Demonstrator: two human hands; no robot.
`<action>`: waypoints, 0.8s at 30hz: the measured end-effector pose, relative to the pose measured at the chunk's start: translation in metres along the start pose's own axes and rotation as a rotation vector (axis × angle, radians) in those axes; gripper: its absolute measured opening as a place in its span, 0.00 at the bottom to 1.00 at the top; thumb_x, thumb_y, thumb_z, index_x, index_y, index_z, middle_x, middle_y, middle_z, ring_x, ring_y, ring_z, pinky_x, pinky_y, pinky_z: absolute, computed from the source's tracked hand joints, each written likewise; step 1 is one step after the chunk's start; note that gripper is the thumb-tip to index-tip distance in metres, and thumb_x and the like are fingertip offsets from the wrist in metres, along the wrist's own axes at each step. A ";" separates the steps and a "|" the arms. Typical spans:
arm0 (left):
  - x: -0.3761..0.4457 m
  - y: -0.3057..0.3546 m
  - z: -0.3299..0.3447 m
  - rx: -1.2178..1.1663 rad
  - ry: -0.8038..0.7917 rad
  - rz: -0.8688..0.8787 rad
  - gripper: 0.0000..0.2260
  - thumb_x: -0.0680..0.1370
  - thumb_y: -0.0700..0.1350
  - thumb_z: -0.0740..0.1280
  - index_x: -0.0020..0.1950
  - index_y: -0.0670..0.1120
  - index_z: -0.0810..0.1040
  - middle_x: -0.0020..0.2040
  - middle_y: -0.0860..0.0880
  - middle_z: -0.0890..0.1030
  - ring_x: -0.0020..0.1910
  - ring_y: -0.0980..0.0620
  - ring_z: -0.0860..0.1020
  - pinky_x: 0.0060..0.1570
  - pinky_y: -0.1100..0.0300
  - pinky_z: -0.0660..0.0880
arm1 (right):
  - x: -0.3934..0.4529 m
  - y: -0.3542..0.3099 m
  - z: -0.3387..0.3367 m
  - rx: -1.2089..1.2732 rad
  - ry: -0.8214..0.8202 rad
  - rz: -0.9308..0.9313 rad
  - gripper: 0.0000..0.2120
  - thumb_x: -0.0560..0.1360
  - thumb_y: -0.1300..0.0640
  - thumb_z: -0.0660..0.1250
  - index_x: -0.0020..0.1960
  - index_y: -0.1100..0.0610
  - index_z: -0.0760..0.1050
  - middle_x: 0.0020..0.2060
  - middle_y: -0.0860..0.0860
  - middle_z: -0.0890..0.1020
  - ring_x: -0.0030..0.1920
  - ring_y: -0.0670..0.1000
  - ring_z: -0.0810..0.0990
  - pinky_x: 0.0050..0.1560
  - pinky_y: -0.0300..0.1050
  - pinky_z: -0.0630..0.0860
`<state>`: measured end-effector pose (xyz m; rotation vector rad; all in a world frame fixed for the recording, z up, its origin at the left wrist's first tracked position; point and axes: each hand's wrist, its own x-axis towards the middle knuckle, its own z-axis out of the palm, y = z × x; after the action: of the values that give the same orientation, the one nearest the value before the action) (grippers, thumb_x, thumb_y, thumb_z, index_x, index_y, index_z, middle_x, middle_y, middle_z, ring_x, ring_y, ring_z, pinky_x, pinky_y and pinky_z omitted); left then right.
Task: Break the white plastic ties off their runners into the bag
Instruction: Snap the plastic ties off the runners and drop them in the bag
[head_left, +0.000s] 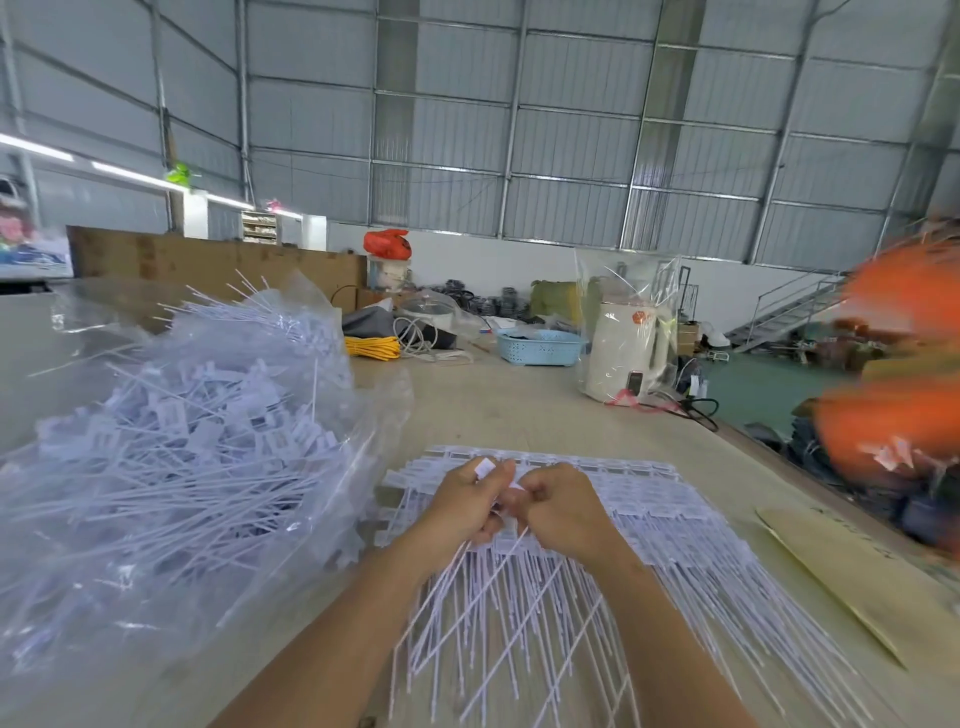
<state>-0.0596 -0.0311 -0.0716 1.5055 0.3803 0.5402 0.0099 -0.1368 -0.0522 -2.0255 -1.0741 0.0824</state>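
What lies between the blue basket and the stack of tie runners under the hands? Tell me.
In the head view, only bare table lies between the blue basket and the stack of tie runners.

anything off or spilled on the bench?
Nothing spilled. Loose ties sit in the clear bag on the left; a few tails poke out of its top. Both hands, left and right, grip ties over the runner stack, which lies flat on the table.

Surface: pale wooden table (524, 410).
Near left: clear bag (171, 457) of loose white ties.
Near middle: stacked tie runners (670, 525).
Near right: cardboard sheet (852, 566).
Far end: blue basket (540, 346), white kettle (626, 353), yellow cable coil (371, 346).
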 end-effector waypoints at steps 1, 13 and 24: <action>0.000 0.000 0.002 0.003 0.019 0.003 0.10 0.81 0.48 0.62 0.41 0.45 0.70 0.31 0.45 0.72 0.18 0.56 0.63 0.21 0.68 0.57 | 0.000 0.000 0.000 -0.104 0.023 -0.017 0.15 0.74 0.56 0.65 0.36 0.68 0.75 0.32 0.62 0.78 0.31 0.53 0.73 0.34 0.44 0.69; -0.036 0.080 0.012 0.019 0.255 0.448 0.12 0.80 0.47 0.62 0.37 0.48 0.69 0.32 0.47 0.68 0.25 0.54 0.63 0.22 0.66 0.61 | 0.006 0.009 -0.010 -0.230 0.208 -0.121 0.17 0.77 0.53 0.62 0.32 0.56 0.66 0.29 0.55 0.71 0.35 0.58 0.73 0.33 0.46 0.64; -0.086 0.193 -0.132 1.115 0.531 0.542 0.06 0.75 0.54 0.68 0.43 0.54 0.77 0.35 0.56 0.73 0.32 0.57 0.71 0.30 0.62 0.64 | 0.007 0.007 0.000 -0.299 0.093 -0.152 0.21 0.79 0.51 0.59 0.31 0.48 0.56 0.28 0.46 0.62 0.38 0.53 0.66 0.38 0.43 0.61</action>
<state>-0.2230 0.0278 0.1065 2.5632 0.7630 1.3027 0.0193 -0.1336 -0.0553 -2.1762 -1.2348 -0.2635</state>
